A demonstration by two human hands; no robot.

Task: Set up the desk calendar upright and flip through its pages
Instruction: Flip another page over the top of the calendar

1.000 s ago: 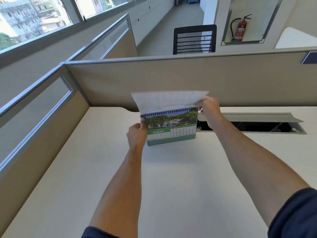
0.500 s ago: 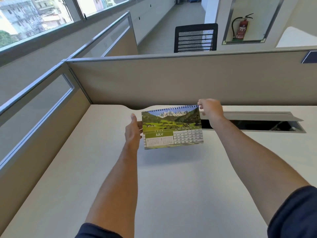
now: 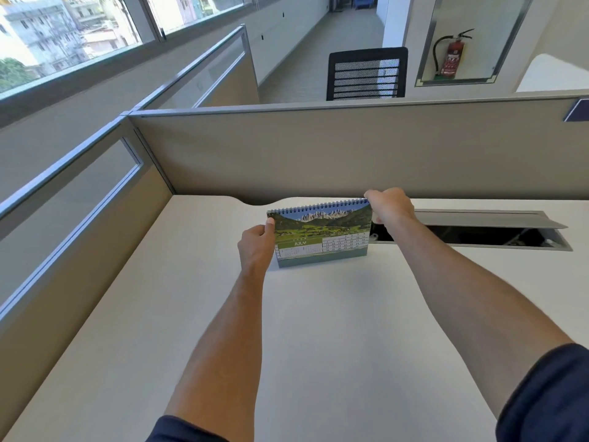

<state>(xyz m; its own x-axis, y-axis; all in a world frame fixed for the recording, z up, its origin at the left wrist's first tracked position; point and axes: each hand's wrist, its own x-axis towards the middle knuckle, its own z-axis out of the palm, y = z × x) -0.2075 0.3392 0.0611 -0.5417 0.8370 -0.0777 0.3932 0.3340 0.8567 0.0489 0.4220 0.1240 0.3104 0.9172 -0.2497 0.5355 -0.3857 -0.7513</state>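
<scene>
The spiral-bound desk calendar (image 3: 322, 234) stands upright on the white desk (image 3: 287, 330), far from me near the back partition. It shows the JULY page with a green mountain valley picture. My left hand (image 3: 256, 245) grips its left edge, thumb on the front near the top corner. My right hand (image 3: 390, 205) is closed over the top right corner at the spiral binding. The calendar's back side is hidden.
An open cable tray (image 3: 471, 232) with a raised grey flap lies in the desk just right of the calendar. Beige partitions (image 3: 318, 154) wall the desk at the back and left. A black mesh chair (image 3: 366, 74) stands beyond the partition.
A page came down over AUGUST, leaving JULY in front. The calendar, held tilted above the desk half a second ago, now rests level on the desk, with both hands still on it.
</scene>
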